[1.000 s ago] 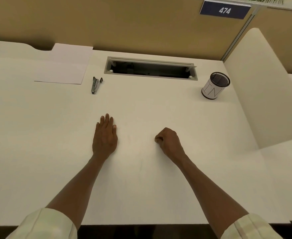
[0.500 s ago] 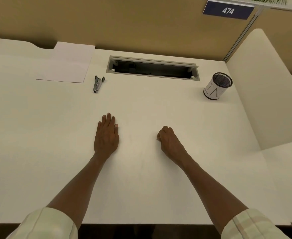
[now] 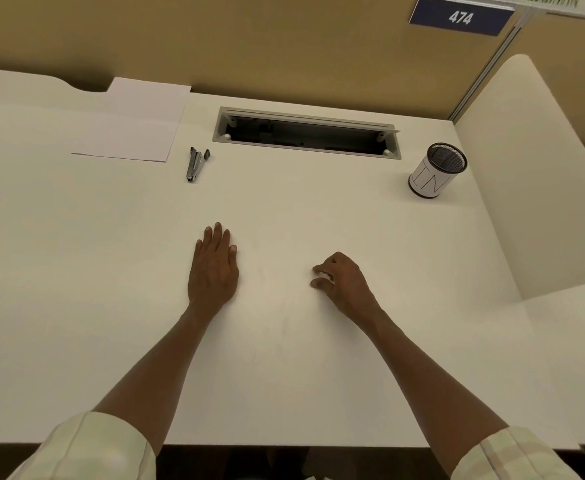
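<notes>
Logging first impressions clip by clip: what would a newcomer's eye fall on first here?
Two bare hands at the middle of the white desk: the left hand flat, the right hand loosely curled, holding nothing. Beyond the left hand a metal stapler lies beside a paper sheet; a mesh pen cup stands far right, below a blue 474 sign.

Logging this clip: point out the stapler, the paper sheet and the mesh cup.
stapler (image 3: 193,166), head view, its metal body.
paper sheet (image 3: 135,123), head view, its centre.
mesh cup (image 3: 429,180), head view, its white label.
</notes>
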Demonstrator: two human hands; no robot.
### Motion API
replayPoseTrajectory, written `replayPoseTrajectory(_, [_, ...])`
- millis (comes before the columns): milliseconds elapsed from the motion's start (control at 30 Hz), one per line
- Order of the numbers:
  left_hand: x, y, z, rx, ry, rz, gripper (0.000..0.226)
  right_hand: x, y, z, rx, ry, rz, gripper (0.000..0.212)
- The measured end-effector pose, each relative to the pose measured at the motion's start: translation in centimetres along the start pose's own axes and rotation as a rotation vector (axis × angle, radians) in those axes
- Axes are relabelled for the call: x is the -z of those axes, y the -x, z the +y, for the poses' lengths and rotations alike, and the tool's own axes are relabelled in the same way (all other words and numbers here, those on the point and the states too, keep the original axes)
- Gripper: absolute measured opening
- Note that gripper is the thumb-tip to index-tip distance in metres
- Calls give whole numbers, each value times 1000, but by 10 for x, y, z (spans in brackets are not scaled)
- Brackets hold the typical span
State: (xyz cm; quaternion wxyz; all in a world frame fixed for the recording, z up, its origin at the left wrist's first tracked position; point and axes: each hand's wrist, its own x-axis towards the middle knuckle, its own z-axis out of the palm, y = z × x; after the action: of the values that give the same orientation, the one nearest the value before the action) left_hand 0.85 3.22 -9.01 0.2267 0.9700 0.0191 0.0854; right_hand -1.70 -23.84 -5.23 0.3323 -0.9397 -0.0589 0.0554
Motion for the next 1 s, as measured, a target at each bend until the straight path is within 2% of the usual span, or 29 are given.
replayPoseTrajectory(167, [1,0,1,-2,-2,0,47,-3,0,-5,-4,45,61,9])
replayPoseTrajectory(333, [0,-1,1,7,5,-4,44,0,-3,-9,-13,57,24,9])
replayPoseTrajectory(500, [0,-1,1,11,-8,-11,45,1,-5,-14,52,178,4,15])
replayPoseTrajectory(833, [1,0,2,-1,-3,-3,45,0,-18,-10,86,264,-112,11])
replayPoseTrajectory(900, [2,0,3,-6,-13,-3,45,2,-18,-10,82,241,-136,12])
replayPoseTrajectory(1000, [3,1,4,-4,-38,-24,49,11,-19,-15,-16,80,-159,18])
